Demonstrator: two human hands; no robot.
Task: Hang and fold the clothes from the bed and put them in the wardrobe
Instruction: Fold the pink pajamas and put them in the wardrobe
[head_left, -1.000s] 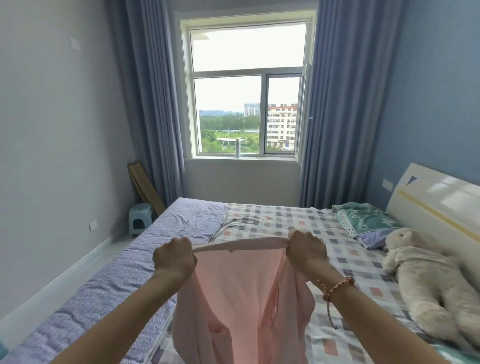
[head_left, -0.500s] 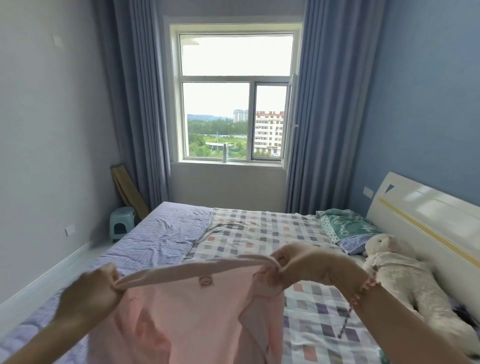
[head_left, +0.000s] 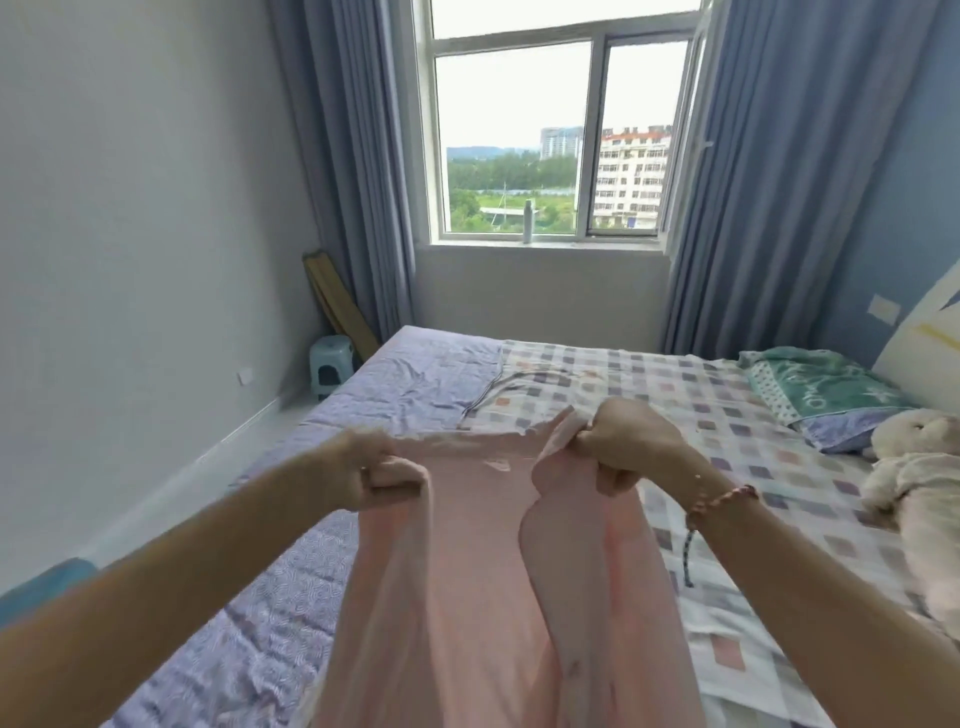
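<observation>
At frame centre, the left hand (head_left: 371, 475) and right hand (head_left: 626, 449) each pinch the top edge of a pink garment (head_left: 467, 597), which hangs above the bed (head_left: 415, 384). A pillow (head_left: 826, 395) lies at right.

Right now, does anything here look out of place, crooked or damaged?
Nothing looks damaged or spilled. The pink garment, gripped by the left hand and the right hand, hangs unevenly: one loose part is folded over its front below the right hand. The checked sheet's edge lies crooked.
</observation>
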